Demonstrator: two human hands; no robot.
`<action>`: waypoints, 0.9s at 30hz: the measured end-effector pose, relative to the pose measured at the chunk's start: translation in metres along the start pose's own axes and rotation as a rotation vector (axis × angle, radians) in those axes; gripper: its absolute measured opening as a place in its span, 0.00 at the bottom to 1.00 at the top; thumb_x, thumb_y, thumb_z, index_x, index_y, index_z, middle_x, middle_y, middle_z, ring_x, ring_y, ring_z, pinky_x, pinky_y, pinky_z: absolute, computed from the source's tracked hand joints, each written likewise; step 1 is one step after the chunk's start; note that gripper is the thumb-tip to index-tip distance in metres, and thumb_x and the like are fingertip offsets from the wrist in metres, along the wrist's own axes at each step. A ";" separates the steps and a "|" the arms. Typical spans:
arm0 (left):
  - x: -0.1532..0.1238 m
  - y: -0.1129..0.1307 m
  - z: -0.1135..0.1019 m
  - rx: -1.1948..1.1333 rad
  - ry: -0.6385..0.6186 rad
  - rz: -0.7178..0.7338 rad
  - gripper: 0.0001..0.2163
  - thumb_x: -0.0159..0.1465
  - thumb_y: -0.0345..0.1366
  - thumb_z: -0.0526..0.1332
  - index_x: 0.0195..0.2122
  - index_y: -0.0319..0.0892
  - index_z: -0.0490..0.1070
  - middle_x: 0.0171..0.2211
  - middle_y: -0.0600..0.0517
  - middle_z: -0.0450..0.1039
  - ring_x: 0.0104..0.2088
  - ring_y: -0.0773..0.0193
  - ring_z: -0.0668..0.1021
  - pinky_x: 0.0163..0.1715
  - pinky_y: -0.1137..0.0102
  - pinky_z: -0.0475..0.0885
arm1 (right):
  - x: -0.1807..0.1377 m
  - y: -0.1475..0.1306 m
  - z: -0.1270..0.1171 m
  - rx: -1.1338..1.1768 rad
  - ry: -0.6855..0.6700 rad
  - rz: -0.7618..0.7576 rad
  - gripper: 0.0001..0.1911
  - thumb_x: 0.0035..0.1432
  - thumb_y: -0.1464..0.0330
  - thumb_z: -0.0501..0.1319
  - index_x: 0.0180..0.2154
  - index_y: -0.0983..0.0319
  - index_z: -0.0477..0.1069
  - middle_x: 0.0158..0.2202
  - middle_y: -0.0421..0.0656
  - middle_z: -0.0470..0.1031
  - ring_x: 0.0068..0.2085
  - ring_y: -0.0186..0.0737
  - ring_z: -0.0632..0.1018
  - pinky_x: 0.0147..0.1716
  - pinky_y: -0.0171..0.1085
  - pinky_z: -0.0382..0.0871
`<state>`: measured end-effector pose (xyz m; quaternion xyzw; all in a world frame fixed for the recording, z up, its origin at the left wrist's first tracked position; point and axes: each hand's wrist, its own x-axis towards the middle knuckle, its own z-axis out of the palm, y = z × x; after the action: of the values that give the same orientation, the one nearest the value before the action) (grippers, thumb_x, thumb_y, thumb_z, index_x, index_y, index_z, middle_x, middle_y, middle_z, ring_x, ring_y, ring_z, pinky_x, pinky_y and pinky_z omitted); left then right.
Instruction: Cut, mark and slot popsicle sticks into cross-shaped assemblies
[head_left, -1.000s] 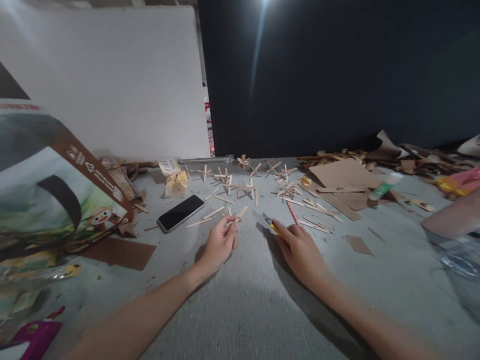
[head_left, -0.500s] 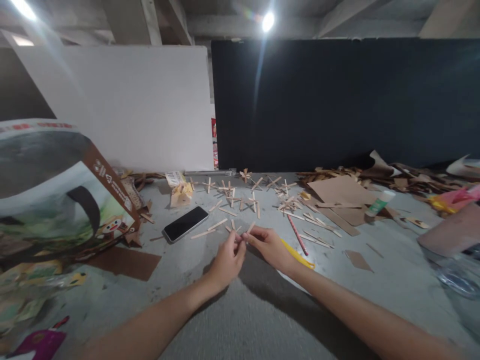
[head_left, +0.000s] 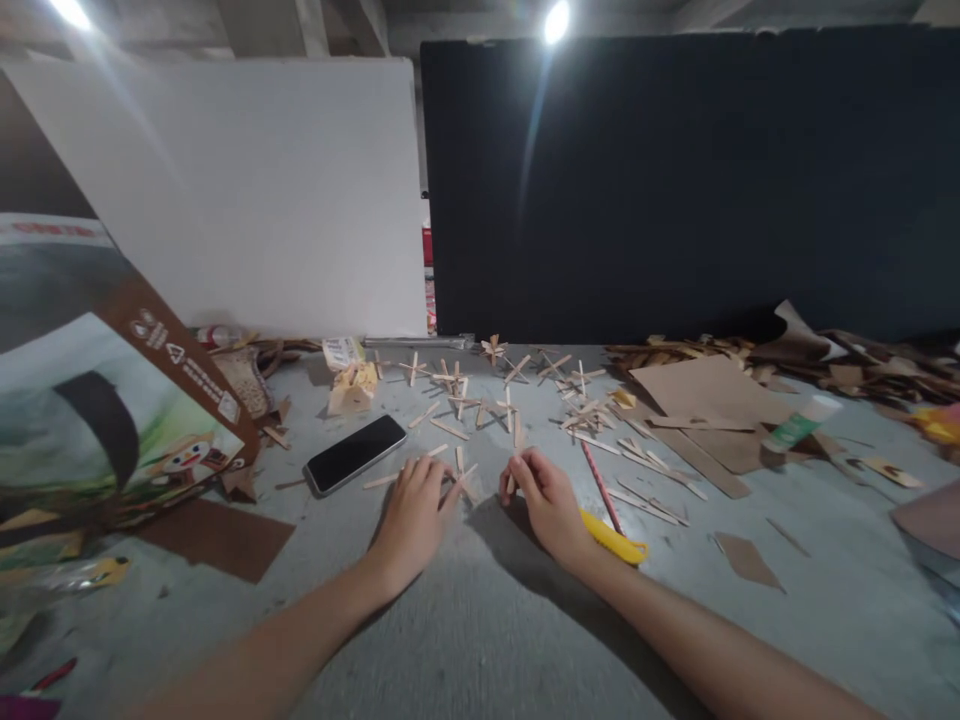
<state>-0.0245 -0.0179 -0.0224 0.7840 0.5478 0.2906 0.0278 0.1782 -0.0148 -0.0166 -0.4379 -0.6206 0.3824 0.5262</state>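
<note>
My left hand [head_left: 420, 500] rests on the grey table with its fingers apart, its thumb and fingertips beside a small cluster of crossed wooden sticks [head_left: 460, 468]. A short gap to the right, my right hand [head_left: 546, 500] is closed, thumb and fingers pinching what looks like a short wooden stick [head_left: 512, 485], mostly hidden by the fingers. Another stick [head_left: 517, 428] shows just beyond its knuckles. Several crossed stick pieces [head_left: 461, 400] stand or lie farther back. A yellow cutter [head_left: 615, 540] lies by my right wrist, with a red patterned pencil [head_left: 600, 485] touching it.
A black phone [head_left: 356, 455] lies left of my left hand. Loose sticks [head_left: 652, 465], cardboard sheets [head_left: 705, 395] and a glue stick [head_left: 802, 424] are on the right. A large printed bag [head_left: 172, 350] stands at the left; white [head_left: 225, 200] and black panels [head_left: 675, 190] rise behind.
My hands, together before, have separated: the left has moved left and opened, the right has moved slightly right. The crossed sticks now show between them. The view has shifted a little.
</note>
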 end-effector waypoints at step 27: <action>-0.010 -0.001 0.003 -0.335 0.232 0.148 0.08 0.70 0.27 0.54 0.39 0.44 0.71 0.34 0.51 0.78 0.37 0.61 0.81 0.41 0.67 0.77 | 0.000 0.005 0.007 0.669 -0.150 0.278 0.26 0.53 0.47 0.75 0.30 0.60 0.70 0.20 0.34 0.67 0.18 0.26 0.56 0.19 0.31 0.47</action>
<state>-0.0260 -0.0259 -0.0297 0.7678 0.4324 0.4672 0.0729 0.1721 -0.0138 -0.0223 -0.2924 -0.4326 0.6630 0.5365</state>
